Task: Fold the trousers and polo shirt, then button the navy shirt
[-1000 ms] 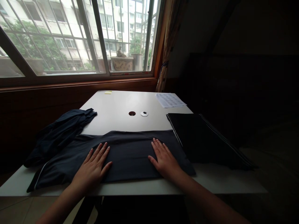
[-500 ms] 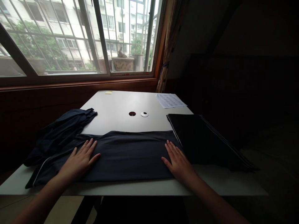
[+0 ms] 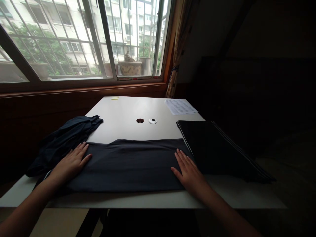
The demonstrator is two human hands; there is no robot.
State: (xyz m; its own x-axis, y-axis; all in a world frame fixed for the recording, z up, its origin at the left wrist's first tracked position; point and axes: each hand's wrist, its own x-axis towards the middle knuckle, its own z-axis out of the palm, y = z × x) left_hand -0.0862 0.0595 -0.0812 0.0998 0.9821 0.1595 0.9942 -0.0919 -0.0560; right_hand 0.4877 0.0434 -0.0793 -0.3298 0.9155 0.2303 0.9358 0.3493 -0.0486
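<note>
A dark navy garment (image 3: 130,164) lies spread flat along the near edge of a white table (image 3: 123,115). My left hand (image 3: 70,163) rests palm down on the garment's left end, fingers stretched out. My right hand (image 3: 189,169) lies flat on its right end, fingers apart, close to a folded black garment with white stripes (image 3: 217,148). Neither hand grips anything.
A crumpled dark garment (image 3: 64,138) sits at the left of the table. Farther back are a cable hole (image 3: 140,120), its white cap (image 3: 152,121), a printed sheet (image 3: 180,106) and a yellow note (image 3: 115,98). A barred window (image 3: 81,39) stands behind.
Both hands slid outward across the garment from its middle. The left hand went far to the left end; the right hand reached the right end and has stayed there.
</note>
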